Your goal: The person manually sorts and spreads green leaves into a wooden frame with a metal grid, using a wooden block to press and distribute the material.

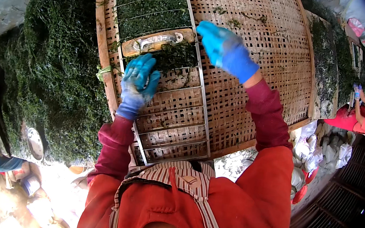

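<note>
left hand (138, 82) touching seaweed (172, 55) on frame (201, 112); right hand (222, 47) above

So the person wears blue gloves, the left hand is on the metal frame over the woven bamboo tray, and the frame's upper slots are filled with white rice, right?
Not quite: the head view shows the upper slots of the metal frame filled with dark green seaweed-like leaves, not white rice. The rest holds: blue gloves, and the left hand on the frame over the woven bamboo tray.
</note>
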Demonstrator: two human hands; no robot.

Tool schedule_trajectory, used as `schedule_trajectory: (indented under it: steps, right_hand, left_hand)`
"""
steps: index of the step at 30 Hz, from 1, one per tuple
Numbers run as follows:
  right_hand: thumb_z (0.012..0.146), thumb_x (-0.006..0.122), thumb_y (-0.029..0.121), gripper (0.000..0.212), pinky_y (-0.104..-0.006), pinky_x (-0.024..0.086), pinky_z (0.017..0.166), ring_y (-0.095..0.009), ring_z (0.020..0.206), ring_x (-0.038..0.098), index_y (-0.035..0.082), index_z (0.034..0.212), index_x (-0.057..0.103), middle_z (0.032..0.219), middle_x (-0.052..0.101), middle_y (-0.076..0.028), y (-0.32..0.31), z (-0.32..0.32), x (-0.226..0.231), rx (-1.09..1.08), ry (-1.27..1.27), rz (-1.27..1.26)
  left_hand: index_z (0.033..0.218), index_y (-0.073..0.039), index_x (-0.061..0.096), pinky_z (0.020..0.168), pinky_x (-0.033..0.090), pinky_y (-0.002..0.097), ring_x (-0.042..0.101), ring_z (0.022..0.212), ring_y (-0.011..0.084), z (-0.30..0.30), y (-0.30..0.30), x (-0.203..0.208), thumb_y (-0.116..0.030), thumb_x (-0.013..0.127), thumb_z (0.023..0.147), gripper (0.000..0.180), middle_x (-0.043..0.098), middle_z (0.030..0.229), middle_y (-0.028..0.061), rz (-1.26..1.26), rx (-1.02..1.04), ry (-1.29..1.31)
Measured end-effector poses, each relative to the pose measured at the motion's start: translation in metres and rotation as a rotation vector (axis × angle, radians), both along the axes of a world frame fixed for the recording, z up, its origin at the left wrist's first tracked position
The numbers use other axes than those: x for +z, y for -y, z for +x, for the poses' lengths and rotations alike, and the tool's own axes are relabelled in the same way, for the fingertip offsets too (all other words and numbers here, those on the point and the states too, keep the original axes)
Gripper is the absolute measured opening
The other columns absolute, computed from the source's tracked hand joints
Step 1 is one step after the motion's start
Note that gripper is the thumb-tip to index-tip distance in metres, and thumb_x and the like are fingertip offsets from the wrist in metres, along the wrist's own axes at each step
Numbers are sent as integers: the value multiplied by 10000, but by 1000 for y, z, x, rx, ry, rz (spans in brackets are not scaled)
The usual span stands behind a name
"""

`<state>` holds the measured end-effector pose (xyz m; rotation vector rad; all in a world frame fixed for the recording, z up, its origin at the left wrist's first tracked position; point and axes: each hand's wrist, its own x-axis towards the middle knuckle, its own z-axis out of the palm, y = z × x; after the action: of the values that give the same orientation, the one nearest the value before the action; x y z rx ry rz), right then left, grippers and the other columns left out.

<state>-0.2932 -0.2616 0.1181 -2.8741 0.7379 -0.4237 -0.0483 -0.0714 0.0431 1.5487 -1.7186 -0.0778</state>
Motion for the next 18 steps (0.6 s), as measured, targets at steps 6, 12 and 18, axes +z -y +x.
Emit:
schedule_trajectory:
  steps: [6,12,18]
  right_hand:
    - [1064,382,450,550,-472,184,1284,-264,1463,398,157,1529,419,1638,354,-74,-14,-7,-154,276,150,455]
    - [958,651,300,509,-484,413,1144,-411,1317,522,25,1373,546,1393,551,-265,-44,38,-77,-248,544,67]
    - [947,665,309,548,-485,322,1227,-366,1456,407,81,1434,566,1555,476,-120,-76,51,-85,215,177,-64]
  left_hand:
    - [1493,-99,473,1228,258,497,403,1447,364,1,-14,4,-338,672,946,629,442,1566,156,63,133,319]
    - [1521,-118,439,1265,172,467,316,1507,352,7,-18,-11,-384,596,973,629,405,1597,156,368,209,290]
    - [1486,-145,525,1290,124,438,349,1506,324,-10,-4,5,-411,563,970,582,467,1579,103,480,27,339]
